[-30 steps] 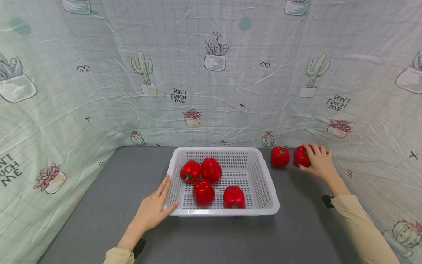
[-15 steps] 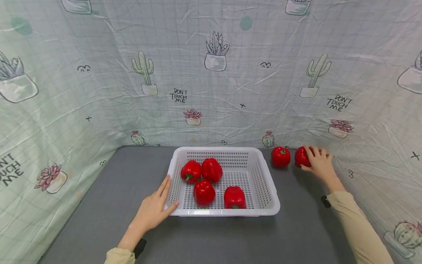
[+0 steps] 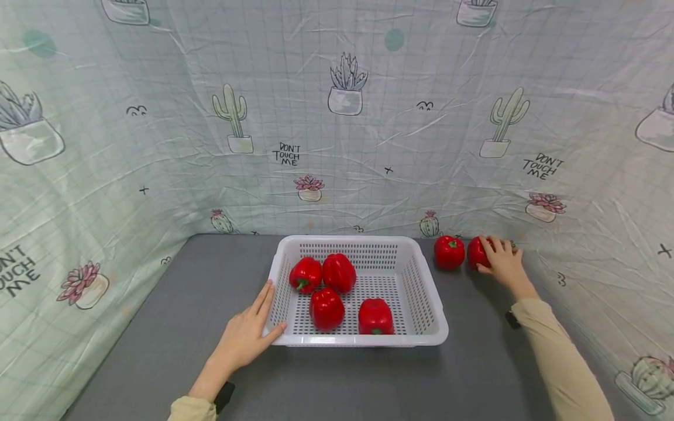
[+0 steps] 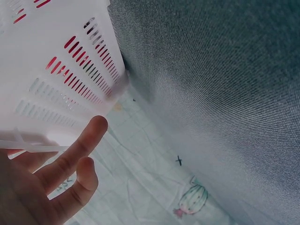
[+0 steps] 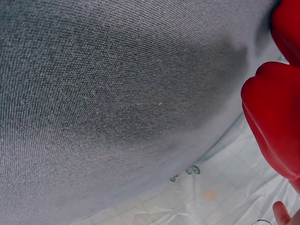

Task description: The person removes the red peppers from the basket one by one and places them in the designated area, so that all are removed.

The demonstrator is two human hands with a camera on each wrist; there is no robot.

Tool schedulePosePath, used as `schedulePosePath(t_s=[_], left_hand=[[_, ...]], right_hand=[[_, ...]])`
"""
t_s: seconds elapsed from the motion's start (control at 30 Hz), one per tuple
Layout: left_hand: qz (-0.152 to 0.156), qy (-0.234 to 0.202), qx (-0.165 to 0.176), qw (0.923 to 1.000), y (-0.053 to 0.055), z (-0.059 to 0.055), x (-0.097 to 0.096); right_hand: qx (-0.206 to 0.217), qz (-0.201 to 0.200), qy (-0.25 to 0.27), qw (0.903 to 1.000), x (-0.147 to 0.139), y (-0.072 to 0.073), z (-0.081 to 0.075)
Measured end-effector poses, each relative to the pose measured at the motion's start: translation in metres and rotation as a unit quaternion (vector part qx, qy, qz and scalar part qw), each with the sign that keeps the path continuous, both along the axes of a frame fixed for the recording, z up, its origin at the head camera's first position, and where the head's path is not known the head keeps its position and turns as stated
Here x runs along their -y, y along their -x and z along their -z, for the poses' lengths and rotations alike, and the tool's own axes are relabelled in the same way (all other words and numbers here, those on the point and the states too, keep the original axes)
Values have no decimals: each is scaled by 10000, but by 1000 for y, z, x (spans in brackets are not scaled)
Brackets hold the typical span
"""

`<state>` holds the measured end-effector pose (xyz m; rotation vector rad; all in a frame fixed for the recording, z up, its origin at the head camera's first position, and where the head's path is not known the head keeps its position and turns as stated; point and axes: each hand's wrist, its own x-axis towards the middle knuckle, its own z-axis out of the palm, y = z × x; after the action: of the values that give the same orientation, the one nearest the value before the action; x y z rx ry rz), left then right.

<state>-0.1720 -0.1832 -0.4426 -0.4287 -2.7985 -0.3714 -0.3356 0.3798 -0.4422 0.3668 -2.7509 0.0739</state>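
Note:
In the head view, my right hand (image 3: 502, 263) grips a red bell pepper (image 3: 476, 254) at the back right, its fingers over the pepper's right side. That pepper fills the right edge of the right wrist view, where a fingertip (image 5: 280, 213) shows below it. Close on its left stands another red bell pepper (image 3: 449, 252). My left hand (image 3: 244, 333) rests on the near left corner of a white perforated basket (image 3: 363, 340), fingers stretched along the left rim, thumb over the front rim. From the left wrist, two extended fingers (image 4: 77, 147) show beside the basket wall (image 4: 56, 84).
Several red bell peppers lie in the basket, including one with its green stem turned forward (image 3: 305, 275) at the left and one (image 3: 375, 316) near the front rim. The grey tabletop (image 3: 337, 386) runs back to a curtain (image 3: 337, 140) printed with cacti.
My right hand and the pepper in it have shifted slightly left, nearer the neighbouring pepper. The left hand and the basket have stayed in place.

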Motion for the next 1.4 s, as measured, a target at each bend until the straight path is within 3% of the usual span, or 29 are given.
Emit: schedulePosePath(t_s=[0.57, 1.4], left_hand=[[45, -96, -97, 9999, -1, -1, -1], [18, -76, -83, 9999, -1, 0, -1]], right_hand=[[667, 167, -120, 9976, 2, 9, 5], [878, 291, -153, 9956, 5, 12, 4]])
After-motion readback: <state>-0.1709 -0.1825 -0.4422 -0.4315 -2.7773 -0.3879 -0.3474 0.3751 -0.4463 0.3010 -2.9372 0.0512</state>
